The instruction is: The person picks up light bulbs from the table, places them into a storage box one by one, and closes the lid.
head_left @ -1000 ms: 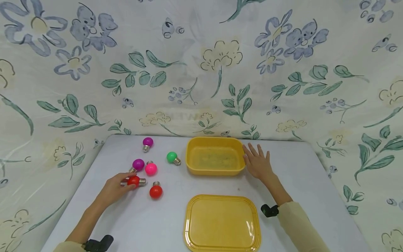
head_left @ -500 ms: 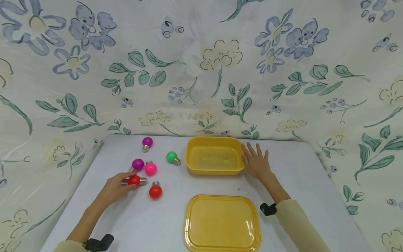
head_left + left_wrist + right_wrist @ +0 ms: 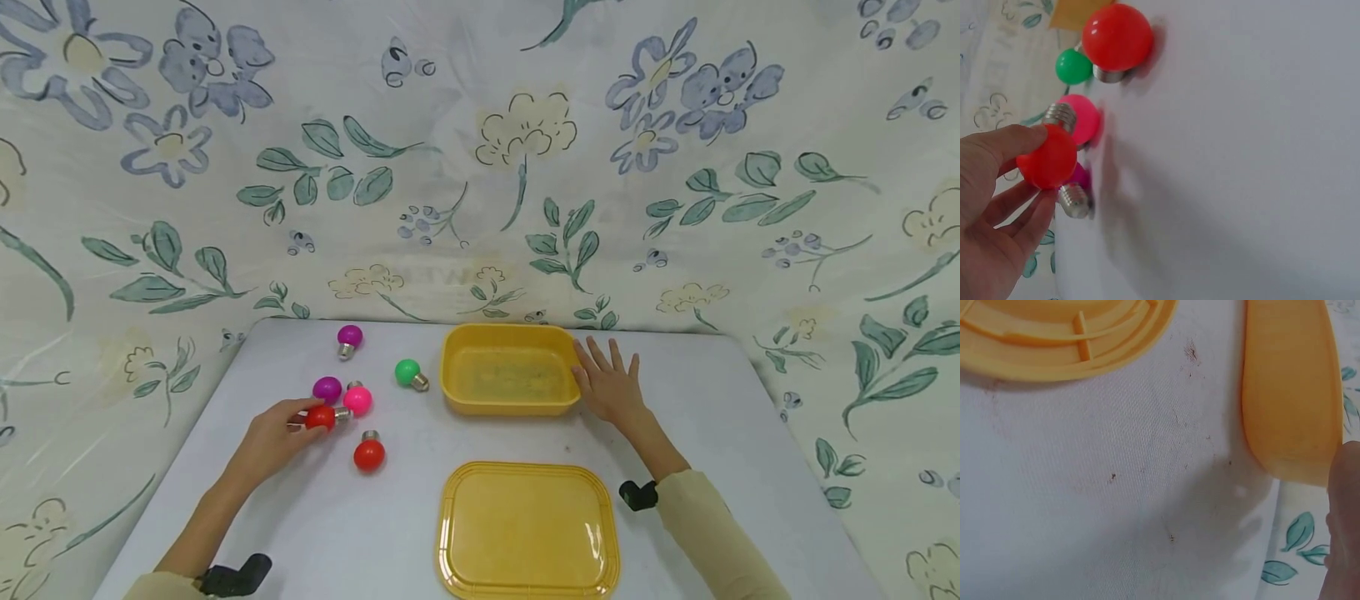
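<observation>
My left hand (image 3: 273, 442) pinches a red light bulb (image 3: 1047, 156) between thumb and fingertips, its silver screw base pointing right in the head view. In the left wrist view the bulb hangs just over the table, overlapping a pink bulb (image 3: 1085, 119) and a purple bulb (image 3: 1080, 177). A second red bulb (image 3: 369, 456) lies nearer me, to the right of the held one. My right hand (image 3: 615, 387), fingers spread and straight, rests against the right end of a deep yellow container (image 3: 510, 409); its fingertips are at the rim.
A green bulb (image 3: 407, 372) lies left of the container, and another purple bulb (image 3: 349, 336) sits near the table's far edge. The flat yellow lid (image 3: 528, 529) lies in front of the container. Flowered cloth (image 3: 450, 167) hangs behind the white table (image 3: 720, 467).
My left hand has lifted the red bulb a little, up and away from me toward the pink and purple bulbs. The right hand stays at the container.
</observation>
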### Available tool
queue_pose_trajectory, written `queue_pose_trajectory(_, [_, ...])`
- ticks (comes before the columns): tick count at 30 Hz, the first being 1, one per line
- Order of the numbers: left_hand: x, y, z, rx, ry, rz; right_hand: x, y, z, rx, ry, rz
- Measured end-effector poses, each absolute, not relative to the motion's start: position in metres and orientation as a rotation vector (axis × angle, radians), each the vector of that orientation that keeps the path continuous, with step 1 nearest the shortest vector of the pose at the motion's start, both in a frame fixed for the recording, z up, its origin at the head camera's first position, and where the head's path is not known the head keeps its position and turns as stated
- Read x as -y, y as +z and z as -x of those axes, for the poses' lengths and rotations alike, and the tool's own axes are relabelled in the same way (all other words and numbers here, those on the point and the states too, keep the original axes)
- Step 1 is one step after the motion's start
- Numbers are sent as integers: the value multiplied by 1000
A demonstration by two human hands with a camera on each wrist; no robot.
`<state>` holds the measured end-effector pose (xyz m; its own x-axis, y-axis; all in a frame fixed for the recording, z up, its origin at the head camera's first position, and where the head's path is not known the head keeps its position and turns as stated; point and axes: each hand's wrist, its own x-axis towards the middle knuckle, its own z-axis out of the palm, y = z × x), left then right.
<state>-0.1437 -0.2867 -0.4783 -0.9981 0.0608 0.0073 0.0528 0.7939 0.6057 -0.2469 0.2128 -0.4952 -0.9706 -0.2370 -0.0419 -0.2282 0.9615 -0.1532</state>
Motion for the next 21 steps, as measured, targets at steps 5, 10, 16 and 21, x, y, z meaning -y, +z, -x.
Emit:
queue_pose_trajectory(5, [273, -468, 146, -3009, 1034, -123, -212, -494, 249, -3047, -214, 358])
queue_pose_trajectory(10, [258, -460, 151, -3034, 1056, -161, -212, -496, 250, -3043, -204, 351])
queue_pose_trajectory(16, [239, -451, 155, -3029, 1103, -210, -213, -497, 252, -3038, -195, 340])
queue_pose_trajectory(21, [226, -447, 160, -2994, 1150, -235, -213, -498, 252, -3046, -181, 342])
